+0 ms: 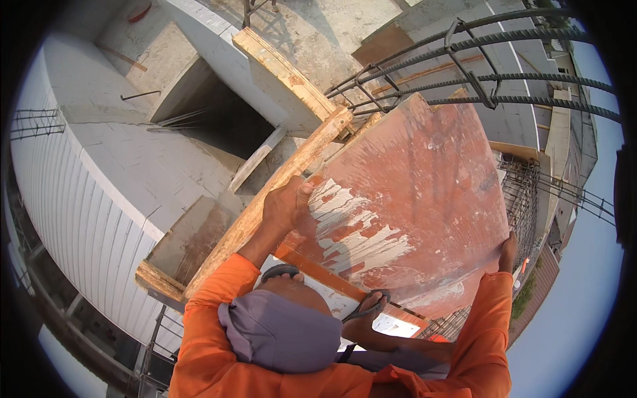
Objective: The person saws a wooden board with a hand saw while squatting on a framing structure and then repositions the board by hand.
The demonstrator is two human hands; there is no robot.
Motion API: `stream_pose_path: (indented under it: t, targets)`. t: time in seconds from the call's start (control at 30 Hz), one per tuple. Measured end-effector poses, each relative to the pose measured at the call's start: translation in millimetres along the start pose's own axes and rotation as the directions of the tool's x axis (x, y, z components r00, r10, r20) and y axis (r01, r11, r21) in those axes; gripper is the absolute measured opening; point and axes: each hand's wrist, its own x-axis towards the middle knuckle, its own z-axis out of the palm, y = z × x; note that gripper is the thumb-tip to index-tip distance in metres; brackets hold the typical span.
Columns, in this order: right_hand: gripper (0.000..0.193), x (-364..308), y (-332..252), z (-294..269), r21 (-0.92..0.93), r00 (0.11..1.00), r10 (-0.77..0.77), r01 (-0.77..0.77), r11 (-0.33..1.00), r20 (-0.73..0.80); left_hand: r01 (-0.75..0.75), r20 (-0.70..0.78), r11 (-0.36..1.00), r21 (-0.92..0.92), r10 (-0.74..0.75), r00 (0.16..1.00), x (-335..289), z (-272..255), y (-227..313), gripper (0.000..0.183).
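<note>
A large reddish-brown formwork panel [424, 179], its face smeared with whitish dried cement, tilts in front of me. My left hand [286, 204] is closed on its left edge, beside a long timber beam [242, 229]. On the far side, my right hand [507, 253] grips the panel's right edge, its fingers partly hidden behind the edge. Both forearms are in orange sleeves. Below the panel, my sandalled feet rest by a white board with an orange-brown edge [325, 275].
Bent steel rebar with stirrups [488, 99] arches over the upper right. A dark opening [225, 113] gapes in the concrete at upper left. More rebar mesh [521, 192] stands beyond the panel's right edge. A yellowish timber [282, 69] lies above. Corrugated cladding [79, 199] drops away at left.
</note>
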Motion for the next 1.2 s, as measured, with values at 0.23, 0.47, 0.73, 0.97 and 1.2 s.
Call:
stream_pose_path:
  t: [0.23,0.47,0.73,0.97,1.2]
  targets:
    - [0.057,28,6,-4,-0.057,0.996,-0.092,0.092,0.994,0.008,-0.045,-0.08,0.999,0.03,0.047,0.996,1,16,27,0.058]
    - [0.059,33,18,-8,-0.018,0.99,-0.123,0.122,0.992,-0.063,-0.076,-0.138,0.996,0.041,0.081,0.987,-17,26,46,0.059]
    - [0.065,39,49,-30,-0.156,0.968,-0.251,0.247,0.956,-0.005,-0.094,-0.152,0.996,0.0,0.093,0.984,-40,33,46,0.058]
    - [0.066,41,70,-45,-0.252,0.942,-0.336,0.323,0.912,-0.008,-0.096,-0.106,0.994,0.044,0.1,0.989,-39,24,86,0.044]
    - [0.047,28,68,-78,-0.347,0.899,-0.406,0.438,0.829,0.166,-0.286,-0.049,0.954,0.091,0.291,0.955,21,11,190,0.053]
